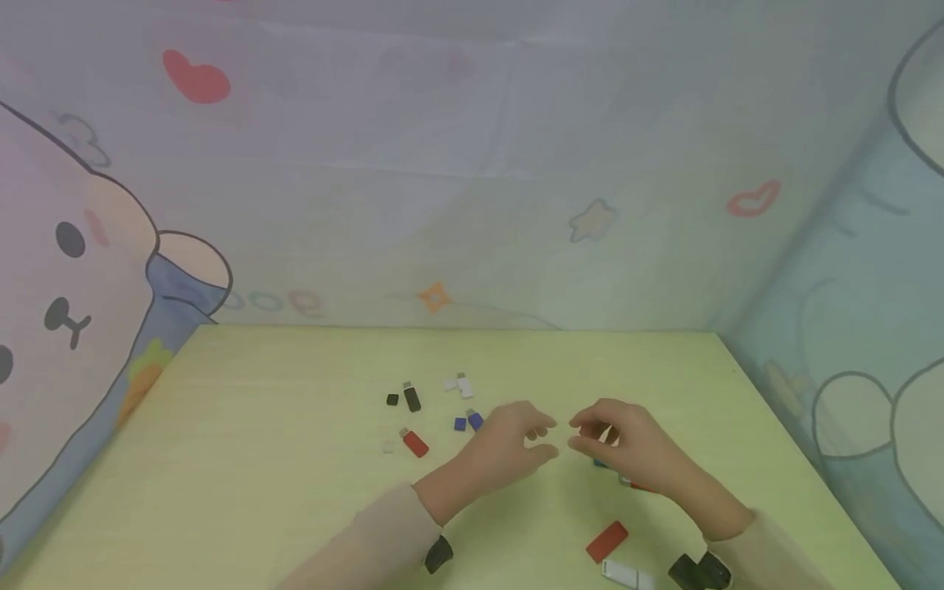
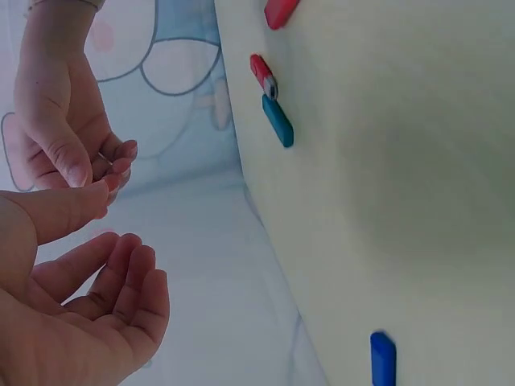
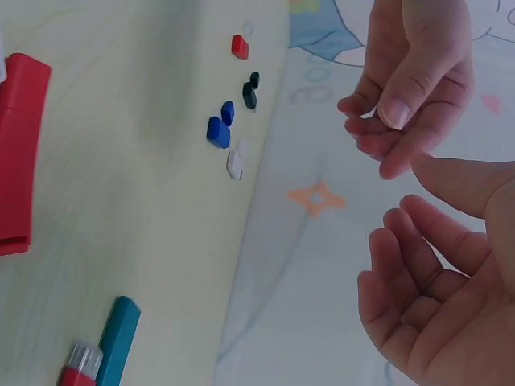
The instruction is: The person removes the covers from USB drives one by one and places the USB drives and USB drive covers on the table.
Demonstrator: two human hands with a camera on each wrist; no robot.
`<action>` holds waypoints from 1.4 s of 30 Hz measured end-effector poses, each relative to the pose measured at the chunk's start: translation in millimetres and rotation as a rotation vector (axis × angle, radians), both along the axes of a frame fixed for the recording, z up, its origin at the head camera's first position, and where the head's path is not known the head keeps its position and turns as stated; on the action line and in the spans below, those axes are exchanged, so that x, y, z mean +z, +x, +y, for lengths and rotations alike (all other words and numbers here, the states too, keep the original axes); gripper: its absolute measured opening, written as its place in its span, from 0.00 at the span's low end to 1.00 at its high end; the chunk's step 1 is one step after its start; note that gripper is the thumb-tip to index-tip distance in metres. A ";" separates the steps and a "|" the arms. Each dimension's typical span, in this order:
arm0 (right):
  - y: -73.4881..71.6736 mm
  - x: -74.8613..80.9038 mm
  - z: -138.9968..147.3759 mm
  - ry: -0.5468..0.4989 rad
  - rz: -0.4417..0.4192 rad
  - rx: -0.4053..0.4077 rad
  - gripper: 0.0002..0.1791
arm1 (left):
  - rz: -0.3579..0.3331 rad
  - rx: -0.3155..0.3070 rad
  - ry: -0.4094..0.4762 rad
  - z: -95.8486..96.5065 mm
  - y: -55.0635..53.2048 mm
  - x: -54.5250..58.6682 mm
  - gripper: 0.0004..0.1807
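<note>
My left hand [image 1: 512, 434] is held over the middle of the table, thumb and fingers apart and loosely bent, nothing between them. Facing it, my right hand [image 1: 623, 438] is likewise empty, with a narrow gap between the two sets of fingertips. Beyond the left hand lies a blue USB stick [image 1: 475, 419], partly covered by it, next to its blue cap [image 1: 460, 424]. Under the right hand, a teal stick-shaped piece [image 3: 118, 342] lies beside a red stick with a silver end [image 3: 79, 370]; the hand hides much of both in the head view.
Left of the hands lie a red USB stick [image 1: 416, 443], a clear cap [image 1: 388, 447], a black USB stick [image 1: 412, 399], a black cap [image 1: 392, 400] and a white USB stick [image 1: 465, 386]. Nearer me are a red stick [image 1: 607, 542] and a white stick [image 1: 622, 573]. A printed cloth [image 1: 472, 164] hangs behind.
</note>
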State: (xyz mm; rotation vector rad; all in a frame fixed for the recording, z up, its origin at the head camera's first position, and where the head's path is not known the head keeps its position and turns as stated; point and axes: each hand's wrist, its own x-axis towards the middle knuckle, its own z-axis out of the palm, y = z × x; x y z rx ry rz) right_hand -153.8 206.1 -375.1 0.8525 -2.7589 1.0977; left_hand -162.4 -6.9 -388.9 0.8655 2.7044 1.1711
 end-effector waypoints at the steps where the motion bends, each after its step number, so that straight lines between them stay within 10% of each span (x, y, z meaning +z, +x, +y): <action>1: 2.1 -0.8 2.0 -0.001 0.015 0.008 0.09 | -0.009 -0.003 0.004 1.7 2.2 -1.7 0.17; 19: 35.6 -33.2 41.0 -0.010 -0.026 0.070 0.12 | -0.107 -0.058 0.038 36.6 34.9 -37.6 0.17; 30: 37.1 -56.5 49.0 0.048 -0.171 0.104 0.14 | -0.290 -0.016 0.068 46.0 42.9 -55.0 0.16; 42: 34.6 -77.2 49.7 0.054 -0.195 0.161 0.15 | -0.318 0.009 -0.011 47.3 46.3 -68.5 0.16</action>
